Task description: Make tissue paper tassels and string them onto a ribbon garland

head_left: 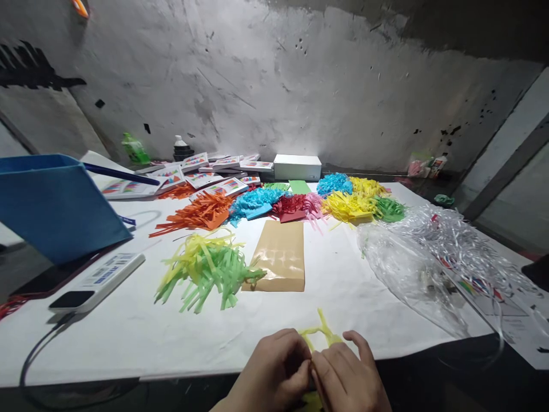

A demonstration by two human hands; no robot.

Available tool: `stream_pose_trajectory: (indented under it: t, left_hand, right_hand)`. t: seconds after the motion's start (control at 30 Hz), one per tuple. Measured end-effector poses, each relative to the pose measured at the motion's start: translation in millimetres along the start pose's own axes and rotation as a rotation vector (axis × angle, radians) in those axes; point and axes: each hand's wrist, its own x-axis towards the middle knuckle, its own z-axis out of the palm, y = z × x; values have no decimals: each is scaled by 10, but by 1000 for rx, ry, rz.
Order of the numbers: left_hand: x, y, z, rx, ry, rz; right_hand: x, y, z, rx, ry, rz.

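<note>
At the table's front edge, my left hand (274,369) and my right hand (349,375) meet, fingertips pinched together. Both are closed on yellow fringed paper (322,330); its strips stick out above the fingers, and more yellow shows below them. What lies right between the fingertips is hidden. Beyond my hands a brown, shiny flat pack (281,257) lies on the white table cover. To its left rests a loose heap of green fringed paper (214,272) with yellow fringed paper (199,252) on top.
Fringed paper bundles in orange (199,210), blue (257,203), red (291,206) and yellow (351,206) line the back. A blue bin (60,206) and white power bank (98,283) with cable stand left. Clear plastic (407,272) and silvery strands (454,240) cover the right.
</note>
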Motion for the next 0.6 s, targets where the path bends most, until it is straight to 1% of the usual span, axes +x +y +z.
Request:
stream_pose_trajectory:
  t: [0.13, 0.23, 0.4, 0.53, 0.6]
  left_hand:
    - [13, 57, -21, 12, -8, -160]
    - [16, 65, -19, -1, -35, -234]
    - [22, 62, -23, -48, -58, -277]
    - [14, 60, -46, -95, -87, -316]
    - [0, 51, -47, -142, -99, -298]
  right_hand:
    - [-8, -70, 103, -51, 58, 14]
    - [-8, -90, 118, -39, 69, 15]
    - [-75, -81, 105, 24, 55, 62]
    - [-161, -70, 153, 47, 133, 84]
    - [-188, -66, 173, 43, 189, 77]
